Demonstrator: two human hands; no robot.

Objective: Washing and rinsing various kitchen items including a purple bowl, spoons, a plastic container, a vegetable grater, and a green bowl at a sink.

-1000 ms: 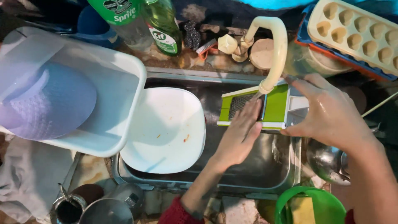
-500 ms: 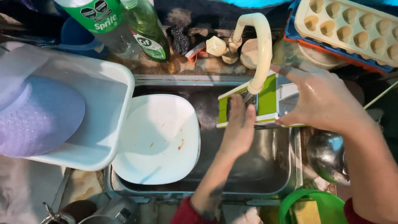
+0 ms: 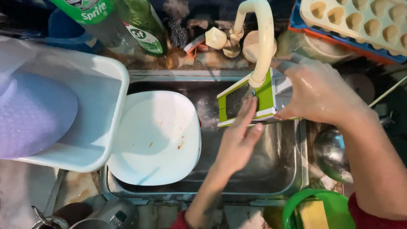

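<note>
A green and white flat grater [image 3: 268, 94] is held over the steel sink [image 3: 280, 169], right under the cream tap spout [image 3: 263, 38]. My right hand [image 3: 320, 91] grips its right end. The fingers of my left hand [image 3: 239, 135] lie flat against the grater's metal mesh, rubbing its face. A white square plate [image 3: 154, 138] with small red and orange food specks leans in the left part of the sink.
A white tub [image 3: 91, 114] with a purple lid [image 3: 29, 114] sits left of the sink. Green bottles [image 3: 140, 23], a scrubber and brush stand behind. An egg tray [image 3: 360, 21] is at back right, a ladle [image 3: 330, 152] at right, a green bowl with a yellow sponge [image 3: 313, 212] at the front.
The grater has stayed under the tap while my left hand slid up along its mesh. The view has shifted slightly closer and left.
</note>
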